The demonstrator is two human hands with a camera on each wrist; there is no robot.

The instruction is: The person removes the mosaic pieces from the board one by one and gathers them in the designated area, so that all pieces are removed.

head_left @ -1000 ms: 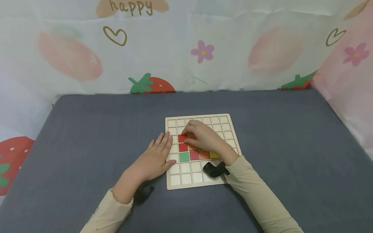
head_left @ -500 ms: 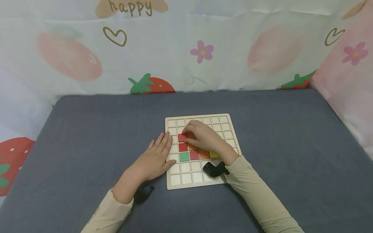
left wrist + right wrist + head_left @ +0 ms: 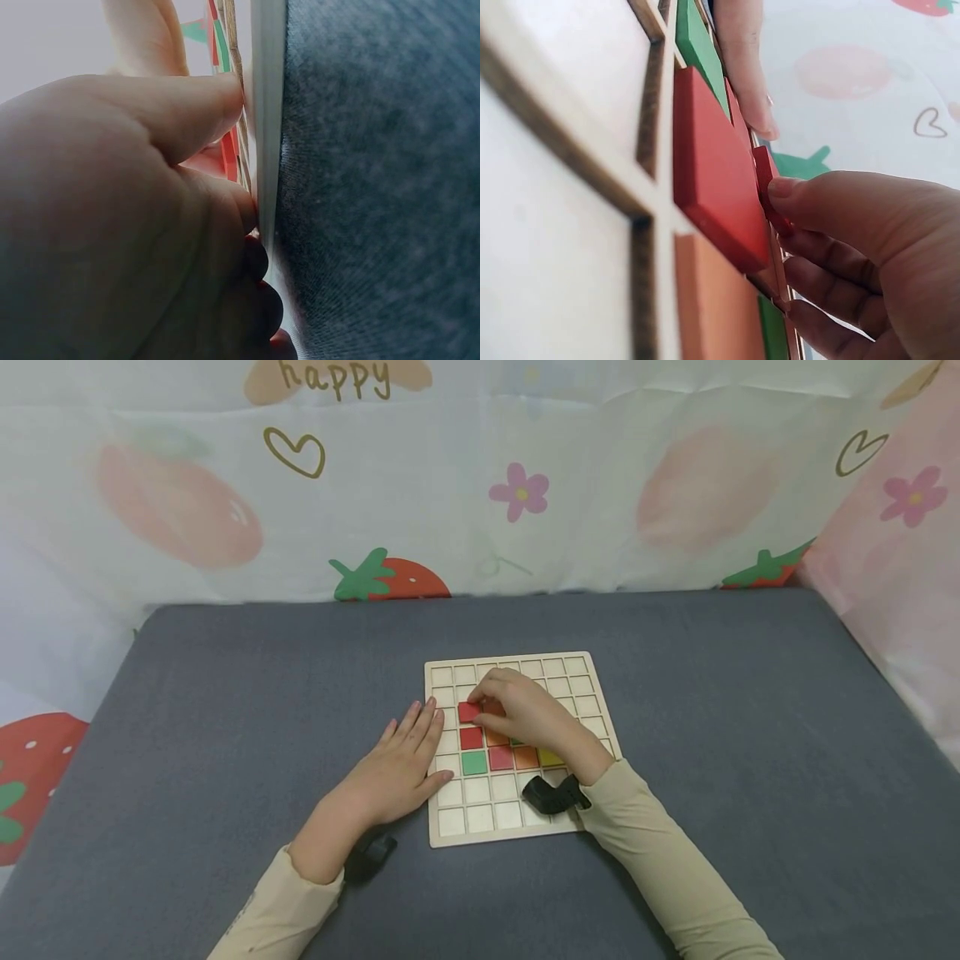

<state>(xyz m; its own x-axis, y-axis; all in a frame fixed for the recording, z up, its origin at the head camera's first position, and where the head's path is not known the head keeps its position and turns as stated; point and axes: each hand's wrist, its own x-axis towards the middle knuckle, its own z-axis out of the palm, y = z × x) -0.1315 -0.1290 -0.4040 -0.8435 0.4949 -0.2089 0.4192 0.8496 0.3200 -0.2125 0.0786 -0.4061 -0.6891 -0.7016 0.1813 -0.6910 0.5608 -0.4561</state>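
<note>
A pale wooden grid board (image 3: pixel 491 835) lies on the grey cloth. My right hand (image 3: pixel 528 710) pinches a red square tile (image 3: pixel 468 712) between thumb and fingers; in the right wrist view this tile (image 3: pixel 772 187) stands tilted up from the board. Just below it another red tile (image 3: pixel 471 739) sits in its cell. A row under that holds a green tile (image 3: pixel 474 763), a pinkish-red tile (image 3: pixel 501 758), an orange tile (image 3: pixel 527 758) and a yellow tile (image 3: pixel 551 758). Fingers straight, my left hand (image 3: pixel 393 772) rests on the board's left edge. My right hand hides some middle cells.
The grey cloth-covered table (image 3: pixel 262 693) extends around the board on every side. Behind it hangs a printed curtain (image 3: pixel 585 468) with strawberries and flowers. A black wrist strap device (image 3: pixel 553 797) on my right arm overhangs the lower cells; another (image 3: pixel 370 857) is by my left wrist.
The red tile in my right hand has risen slightly out of its cell, its far edge tipping up. My left hand has stayed in place.
</note>
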